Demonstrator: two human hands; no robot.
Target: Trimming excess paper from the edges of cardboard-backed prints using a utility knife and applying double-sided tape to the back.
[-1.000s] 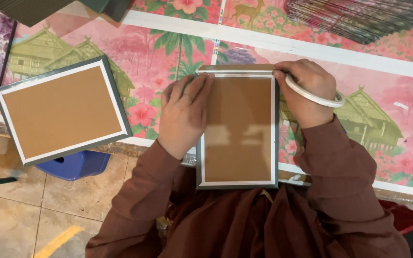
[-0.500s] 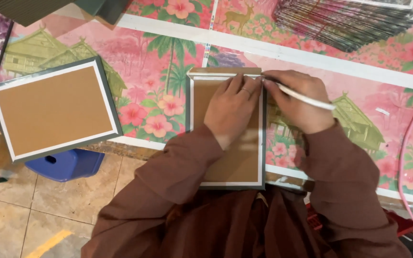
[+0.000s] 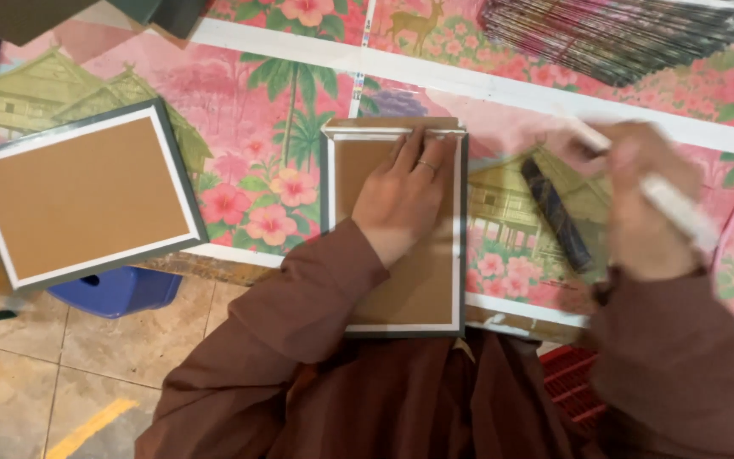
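Left hand (image 3: 405, 200) lies flat, fingers spread, pinning the face-down picture frame (image 3: 395, 228) at the surface (image 3: 239, 127) edge; right hand (image 3: 639, 200), blurred, is closed around a white pen-like tool (image 3: 673, 208), judged mid-fastening, alignment needed.

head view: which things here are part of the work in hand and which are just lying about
In hand:
- picture frame, face down, brown backing up, under the left hand
- white stick-like tool, blurred, in the right hand

Lying about:
- second frame, face down, at left
- dark narrow bar beside the right hand
- stack of dark frames, top right
- blue stool below the table edge
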